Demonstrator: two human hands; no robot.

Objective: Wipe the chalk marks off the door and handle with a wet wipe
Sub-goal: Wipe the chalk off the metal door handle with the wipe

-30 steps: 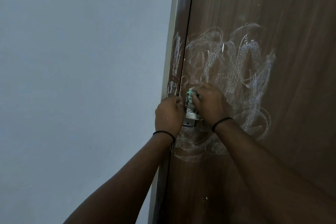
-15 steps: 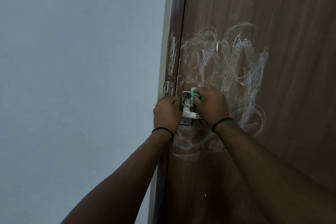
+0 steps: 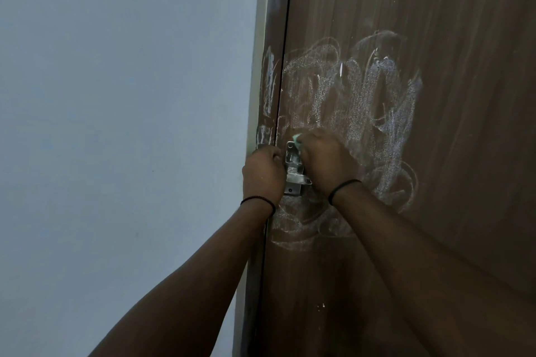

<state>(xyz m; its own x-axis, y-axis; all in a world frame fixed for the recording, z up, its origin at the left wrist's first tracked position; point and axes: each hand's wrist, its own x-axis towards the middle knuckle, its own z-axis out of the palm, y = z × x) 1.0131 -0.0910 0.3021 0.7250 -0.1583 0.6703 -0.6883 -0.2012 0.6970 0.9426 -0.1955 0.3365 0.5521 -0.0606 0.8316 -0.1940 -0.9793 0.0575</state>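
A hand rubs a green wet wipe (image 3: 296, 140) on the shiny metal handle (image 3: 293, 171).

The right hand (image 3: 324, 164) pinches the wipe at the top of the handle. The left hand (image 3: 262, 174) curls at the handle's left side, by the door frame (image 3: 271, 38). White chalk marks (image 3: 362, 101) scribble over the brown door (image 3: 449, 38) above and right of the handle. No writing can be read.

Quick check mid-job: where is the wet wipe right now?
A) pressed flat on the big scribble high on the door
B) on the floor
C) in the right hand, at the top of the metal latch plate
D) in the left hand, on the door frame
C: the pale green wet wipe pokes out from the right hand at the top of the metal latch plate.
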